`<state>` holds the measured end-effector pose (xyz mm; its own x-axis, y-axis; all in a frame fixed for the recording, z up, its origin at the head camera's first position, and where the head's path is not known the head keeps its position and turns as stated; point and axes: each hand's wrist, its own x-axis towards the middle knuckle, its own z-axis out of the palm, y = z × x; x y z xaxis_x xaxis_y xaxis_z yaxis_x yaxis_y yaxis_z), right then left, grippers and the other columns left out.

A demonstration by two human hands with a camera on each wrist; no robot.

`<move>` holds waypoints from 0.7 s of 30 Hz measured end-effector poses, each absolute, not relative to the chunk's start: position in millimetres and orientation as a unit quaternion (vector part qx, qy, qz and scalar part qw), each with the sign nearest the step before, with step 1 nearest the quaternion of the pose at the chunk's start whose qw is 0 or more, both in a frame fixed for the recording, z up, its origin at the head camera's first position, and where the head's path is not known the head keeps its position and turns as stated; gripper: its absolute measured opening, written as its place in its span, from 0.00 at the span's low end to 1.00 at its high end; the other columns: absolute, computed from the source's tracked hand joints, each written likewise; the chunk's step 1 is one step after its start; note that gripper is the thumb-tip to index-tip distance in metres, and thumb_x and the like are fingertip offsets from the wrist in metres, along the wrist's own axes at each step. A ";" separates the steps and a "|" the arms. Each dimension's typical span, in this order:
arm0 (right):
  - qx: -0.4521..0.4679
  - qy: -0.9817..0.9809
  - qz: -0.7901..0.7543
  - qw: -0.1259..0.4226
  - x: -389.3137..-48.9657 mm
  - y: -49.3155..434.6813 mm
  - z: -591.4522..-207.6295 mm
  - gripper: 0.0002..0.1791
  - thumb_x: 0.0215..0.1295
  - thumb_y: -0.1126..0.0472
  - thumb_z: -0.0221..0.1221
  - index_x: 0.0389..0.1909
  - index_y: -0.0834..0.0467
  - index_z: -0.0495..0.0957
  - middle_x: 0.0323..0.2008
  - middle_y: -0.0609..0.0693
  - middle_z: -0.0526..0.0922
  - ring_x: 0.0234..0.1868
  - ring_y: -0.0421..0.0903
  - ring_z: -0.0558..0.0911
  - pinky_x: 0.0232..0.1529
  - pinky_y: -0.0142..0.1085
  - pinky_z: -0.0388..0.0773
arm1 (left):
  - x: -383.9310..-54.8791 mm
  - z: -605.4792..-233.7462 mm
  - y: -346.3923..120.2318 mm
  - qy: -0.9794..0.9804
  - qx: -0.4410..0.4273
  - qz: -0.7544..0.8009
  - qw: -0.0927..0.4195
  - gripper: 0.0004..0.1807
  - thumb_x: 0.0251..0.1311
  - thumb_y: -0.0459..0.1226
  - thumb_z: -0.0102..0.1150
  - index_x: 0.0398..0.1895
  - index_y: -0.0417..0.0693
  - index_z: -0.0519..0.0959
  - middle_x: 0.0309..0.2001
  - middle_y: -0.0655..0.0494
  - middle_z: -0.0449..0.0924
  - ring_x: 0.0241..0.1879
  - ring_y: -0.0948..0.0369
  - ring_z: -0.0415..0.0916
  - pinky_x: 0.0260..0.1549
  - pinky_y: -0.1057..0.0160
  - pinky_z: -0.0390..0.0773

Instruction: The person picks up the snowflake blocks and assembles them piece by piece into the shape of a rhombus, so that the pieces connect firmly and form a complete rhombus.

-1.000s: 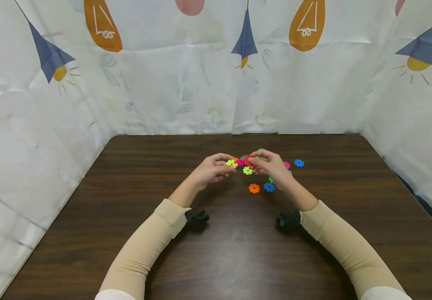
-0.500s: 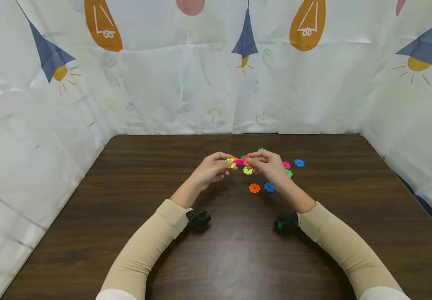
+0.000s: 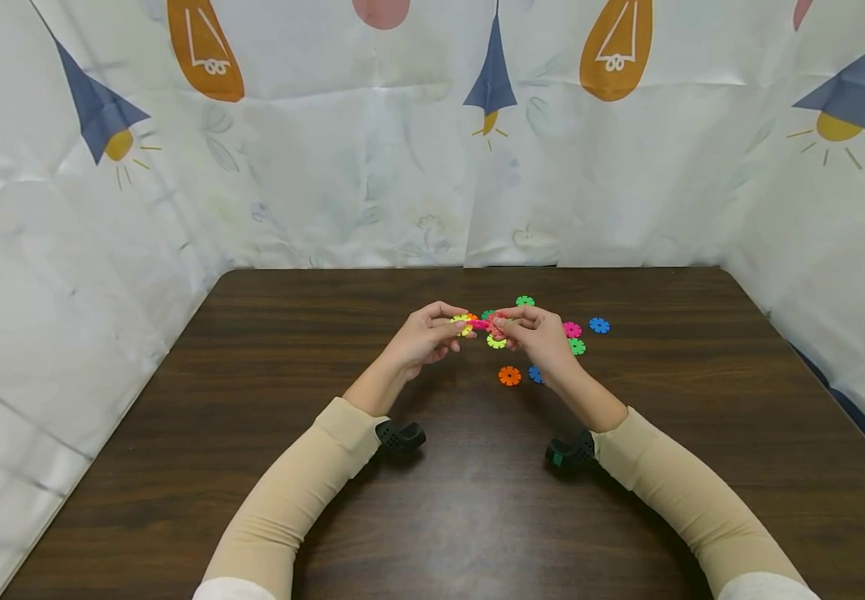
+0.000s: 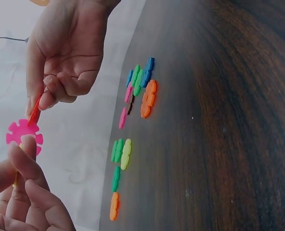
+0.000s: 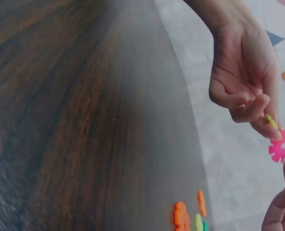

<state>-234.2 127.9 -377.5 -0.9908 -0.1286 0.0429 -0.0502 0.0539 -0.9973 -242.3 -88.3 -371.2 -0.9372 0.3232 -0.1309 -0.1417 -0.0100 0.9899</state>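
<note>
Above the far part of the table, my left hand pinches a yellow-green snowflake disc between thumb and fingers. Facing it, my right hand pinches a red snowflake disc. Between the two hands a pink snowflake disc is slotted together with the yellow one on one side. On its other side the red disc meets its notched edge; whether it is fully seated I cannot tell. Fingertips cover much of the yellow and red discs.
Loose discs lie on the dark wooden table: orange, a partly hidden blue, another blue, pink, and several green, one at the back. A yellow-green disc lies under the hands. A printed curtain hangs behind.
My right hand has shifted slightly left, towards the left hand. The joined pink disc has turned more edge-on in the head view, and the red disc is tilted differently.
</note>
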 end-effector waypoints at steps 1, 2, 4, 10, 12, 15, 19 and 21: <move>-0.059 0.724 -0.686 0.028 -233.9 127.7 -377.9 0.18 0.72 0.64 0.63 0.55 0.73 0.80 0.26 0.43 0.84 0.26 0.41 0.78 0.36 0.34 0.82 | -242.3 -371.3 -88.1 0.684 0.066 0.708 0.165 0.18 0.75 0.34 0.57 0.63 0.36 0.73 0.33 0.60 0.87 0.20 0.68 0.75 0.19 0.74 0.69; -0.058 0.724 -0.687 0.027 -233.7 127.5 -378.2 0.18 0.72 0.63 0.63 0.54 0.73 0.80 0.26 0.43 0.84 0.26 0.42 0.78 0.36 0.33 0.82 | -242.4 -371.5 -87.8 0.684 0.066 0.708 0.166 0.19 0.75 0.34 0.58 0.63 0.36 0.72 0.33 0.59 0.87 0.21 0.68 0.75 0.19 0.74 0.69; -0.055 0.724 -0.688 0.024 -233.3 127.0 -379.3 0.17 0.72 0.63 0.64 0.54 0.72 0.80 0.26 0.43 0.84 0.26 0.42 0.78 0.36 0.33 0.82 | -242.5 -371.7 -87.5 0.683 0.064 0.708 0.167 0.18 0.74 0.34 0.58 0.63 0.36 0.72 0.35 0.56 0.88 0.21 0.67 0.76 0.19 0.74 0.70; -0.047 0.713 -0.700 0.011 -231.4 124.4 -382.4 0.18 0.72 0.64 0.63 0.54 0.74 0.80 0.27 0.43 0.85 0.25 0.39 0.77 0.35 0.31 0.81 | -241.7 -370.8 -86.1 0.678 0.050 0.712 0.174 0.18 0.74 0.34 0.58 0.62 0.36 0.73 0.37 0.53 0.88 0.21 0.67 0.77 0.20 0.74 0.71; -0.047 0.709 -0.704 0.004 -230.5 123.5 -383.1 0.17 0.72 0.64 0.63 0.54 0.74 0.79 0.26 0.43 0.85 0.24 0.39 0.77 0.34 0.31 0.81 | -241.5 -370.2 -85.2 0.675 0.048 0.714 0.178 0.18 0.74 0.34 0.58 0.63 0.36 0.72 0.37 0.52 0.88 0.21 0.68 0.78 0.20 0.74 0.71; -0.053 0.708 -0.704 -0.009 -229.1 122.4 -382.7 0.16 0.72 0.65 0.63 0.53 0.74 0.80 0.26 0.43 0.84 0.24 0.41 0.77 0.33 0.31 0.81 | -241.5 -368.6 -84.6 0.673 0.051 0.716 0.180 0.20 0.75 0.34 0.57 0.64 0.35 0.71 0.38 0.49 0.89 0.21 0.67 0.79 0.20 0.74 0.72; -0.067 0.711 -0.700 -0.013 -228.8 122.4 -380.8 0.17 0.72 0.65 0.63 0.54 0.73 0.80 0.26 0.44 0.84 0.26 0.46 0.78 0.34 0.32 0.82 | -242.2 -367.9 -86.2 0.675 0.057 0.714 0.176 0.19 0.74 0.34 0.58 0.64 0.35 0.72 0.39 0.46 0.89 0.22 0.67 0.79 0.20 0.74 0.71; -0.070 0.713 -0.697 -0.008 -229.2 123.1 -380.2 0.17 0.72 0.65 0.63 0.54 0.73 0.80 0.26 0.45 0.83 0.26 0.47 0.78 0.34 0.33 0.82 | -242.4 -368.2 -87.3 0.679 0.060 0.710 0.177 0.19 0.74 0.34 0.58 0.63 0.36 0.72 0.40 0.46 0.89 0.22 0.67 0.79 0.21 0.74 0.71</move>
<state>-229.2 123.1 -380.2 -0.9900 -0.0892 0.1097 -0.1117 0.0173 -0.9936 -242.4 -87.3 -368.2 -0.9303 0.3326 -0.1546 -0.1696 -0.0163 0.9854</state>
